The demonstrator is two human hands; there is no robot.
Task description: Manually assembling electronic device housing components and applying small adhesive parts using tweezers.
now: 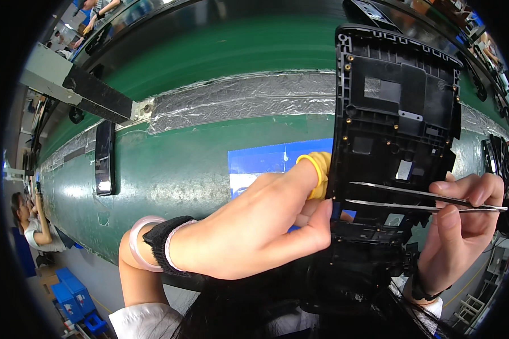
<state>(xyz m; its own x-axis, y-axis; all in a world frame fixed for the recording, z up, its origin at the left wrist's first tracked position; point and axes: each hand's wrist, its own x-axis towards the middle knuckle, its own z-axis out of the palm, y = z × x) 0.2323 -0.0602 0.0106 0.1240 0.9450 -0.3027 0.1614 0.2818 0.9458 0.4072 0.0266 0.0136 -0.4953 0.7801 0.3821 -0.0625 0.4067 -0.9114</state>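
A black plastic housing [373,158], upright and slightly tilted, carries brass inserts, ribs and rectangular cut-outs. Its left edge is gripped by my left hand [249,223], which wears yellow finger cots [320,172]; the fingertips behind the housing are hidden. At the right, my right hand [464,226] pinches metal tweezers [390,205] between thumb and fingers. The tweezers lie crosswise in front of the housing's lower part; their two legs are apart at the left and meet at the right. Whether they touch the housing I cannot tell.
Below my hands runs a green bench top [169,164] with a silver taped strip [237,96]. A blue-and-white sheet [254,164] lies behind my left hand. A dark flat device [104,161] lies left, near a metal post [96,90]. Blue bins [70,296] stand lower left; a co-worker [42,229] sits beyond.
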